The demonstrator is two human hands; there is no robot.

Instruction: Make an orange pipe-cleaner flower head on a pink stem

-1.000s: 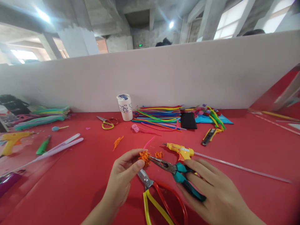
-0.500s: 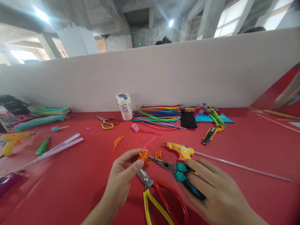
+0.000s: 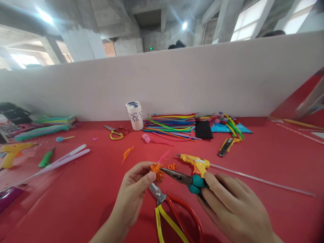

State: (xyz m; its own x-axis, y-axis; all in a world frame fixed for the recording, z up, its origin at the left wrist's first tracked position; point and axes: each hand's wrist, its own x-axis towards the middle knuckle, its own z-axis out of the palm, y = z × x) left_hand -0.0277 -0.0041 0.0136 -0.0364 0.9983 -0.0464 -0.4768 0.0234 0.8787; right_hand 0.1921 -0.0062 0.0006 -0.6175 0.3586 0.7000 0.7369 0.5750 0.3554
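Observation:
My left hand [image 3: 134, 192] pinches a small orange fuzzy pipe-cleaner piece [image 3: 156, 169] between thumb and fingertips, just above the red table [image 3: 83, 189]. My right hand [image 3: 233, 209] is closed round the teal handles of needle-nose pliers [image 3: 181, 177], whose tips touch the orange piece. Red and yellow handled scissors [image 3: 172, 216] lie on the table under and between my hands. A yellow hot glue gun [image 3: 196, 163] lies just beyond the pliers, with a clear glue stick [image 3: 260, 181] trailing to the right.
Against the white partition [image 3: 177, 81] lie a pile of coloured pipe cleaners [image 3: 172, 126], a white cup [image 3: 135, 115], a black phone [image 3: 204, 130], small scissors [image 3: 115, 132] and a utility knife [image 3: 226, 146]. Left: another glue gun [image 3: 12, 152], green tool [image 3: 47, 157], more pipe cleaners [image 3: 43, 126].
My right hand has slid forward along the pliers and closed over their handles, hiding most of the teal grips. The left hand and orange piece have barely moved.

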